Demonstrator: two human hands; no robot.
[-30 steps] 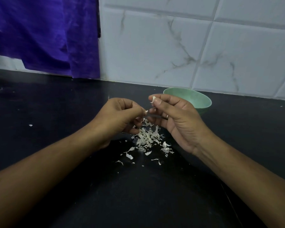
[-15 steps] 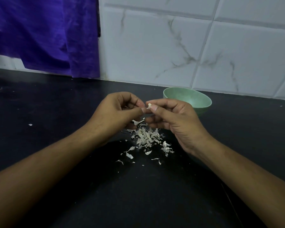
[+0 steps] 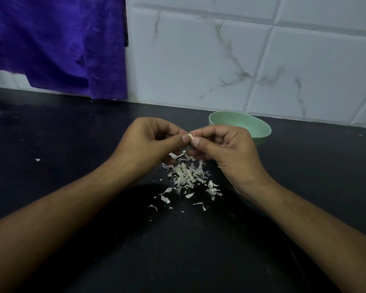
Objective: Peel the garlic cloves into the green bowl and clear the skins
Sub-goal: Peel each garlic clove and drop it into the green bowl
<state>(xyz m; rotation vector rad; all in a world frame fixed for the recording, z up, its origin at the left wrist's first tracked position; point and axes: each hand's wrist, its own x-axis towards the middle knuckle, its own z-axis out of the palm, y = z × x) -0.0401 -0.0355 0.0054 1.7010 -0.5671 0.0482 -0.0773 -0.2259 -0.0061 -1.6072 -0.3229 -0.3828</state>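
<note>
Two bare hands meet above the black countertop (image 3: 72, 134): the left hand (image 3: 148, 142) and the right hand (image 3: 226, 149) each pinch the small pale garlic clove (image 3: 191, 135) between thumb and forefinger, with the other fingers curled inward. At six o'clock from it lies the loose heap of papery white garlic skins (image 3: 188, 176), with stray flakes towards seven o'clock. At two o'clock from that heap sits the round pale-green bowl (image 3: 256, 127), partly behind the right hand. At eleven o'clock a purple cloth (image 3: 57, 45) hangs against the white marbled tile wall (image 3: 220, 60).
</note>
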